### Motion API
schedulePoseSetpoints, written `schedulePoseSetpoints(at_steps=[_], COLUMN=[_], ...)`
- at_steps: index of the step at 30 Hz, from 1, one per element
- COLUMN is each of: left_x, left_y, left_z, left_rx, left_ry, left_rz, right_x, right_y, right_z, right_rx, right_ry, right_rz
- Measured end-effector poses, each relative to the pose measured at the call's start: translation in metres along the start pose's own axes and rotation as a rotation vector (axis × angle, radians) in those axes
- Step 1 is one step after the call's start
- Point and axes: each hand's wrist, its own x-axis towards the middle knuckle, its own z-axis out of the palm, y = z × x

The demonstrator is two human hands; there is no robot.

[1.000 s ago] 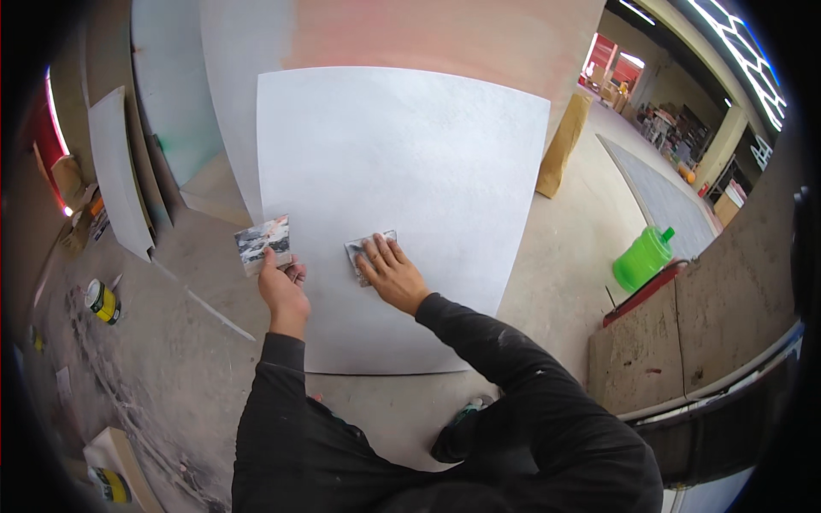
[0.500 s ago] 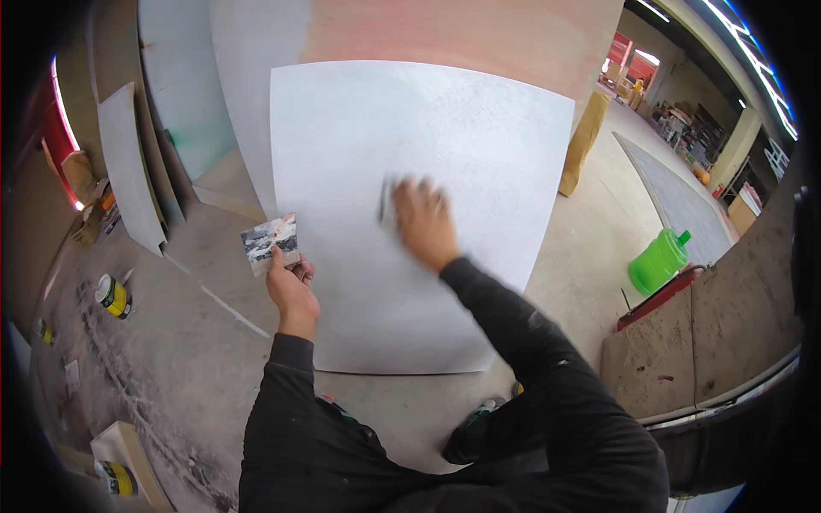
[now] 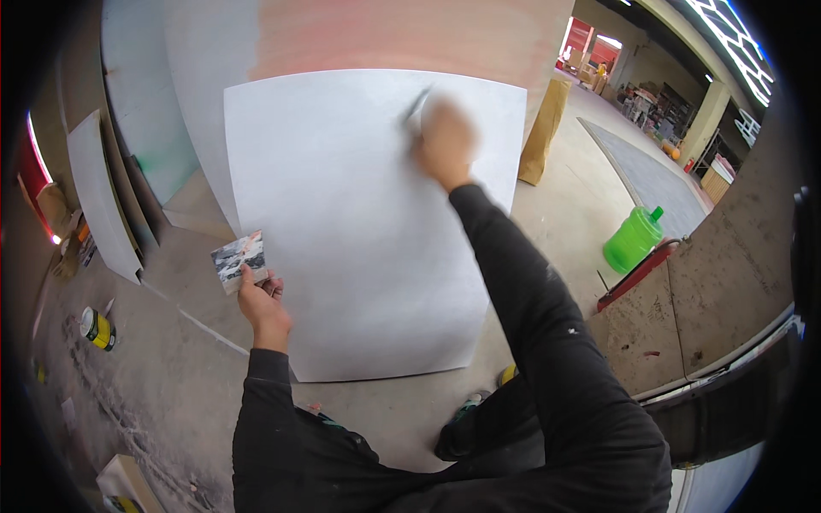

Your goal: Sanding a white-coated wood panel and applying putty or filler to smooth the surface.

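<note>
A large white panel point(image 3: 359, 256) stands leaning in front of me. My right hand point(image 3: 449, 141), blurred by motion, is at its upper part with the arm stretched out. The fingers are closed round a thin dark-and-whitish flat piece point(image 3: 419, 111), too smeared to name, that seems to meet the panel's face. Beside the panel's lower left edge, my left hand point(image 3: 263, 299) holds up a small square board point(image 3: 239, 259) streaked with grey, black, white and a little orange. Its thumb lies on the front of the board, fingers behind.
Behind the panel rises a larger board point(image 3: 410, 34) with a pinkish patch. More sheets point(image 3: 94, 197) lean at the left. A yellow-and-black can point(image 3: 97, 329) stands on the floor. To the right are a green plastic jug point(image 3: 633, 244), a brown wrapped piece point(image 3: 544, 132) and a stained brown surface point(image 3: 701, 299).
My right hand has moved up the panel, toward its top edge, with the arm straightening. The left hand still holds the small board. The whole view has shifted slightly.
</note>
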Motion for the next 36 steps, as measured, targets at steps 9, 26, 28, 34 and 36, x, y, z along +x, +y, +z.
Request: schedulePoseSetpoints(at_steps=[9,26,28,34,36], left_x=[-0.004,-0.006,-0.006,-0.003,-0.003], left_y=[0.000,0.011,0.009,0.008,0.009], left_z=[0.006,-0.005,-0.003,0.001,-0.002], left_rx=[-0.009,0.042,0.033,-0.012,-0.011], left_ry=[-0.068,-0.056,-0.069,-0.052,-0.064], left_rz=[-0.032,-0.039,-0.035,-0.061,-0.060], right_x=[-0.112,-0.135,-0.061,0.056,0.030], right_y=[-0.094,-0.044,0.003,0.086,0.041], right_z=[0.044,0.029,0.032,-0.019,-0.001], right_rx=[0.100,0.161,-0.005,0.117,0.051], right_ry=[-0.134,-0.216,0.004,0.112,0.028], right_rz=[-0.414,-0.193,-0.092,0.590,0.408])
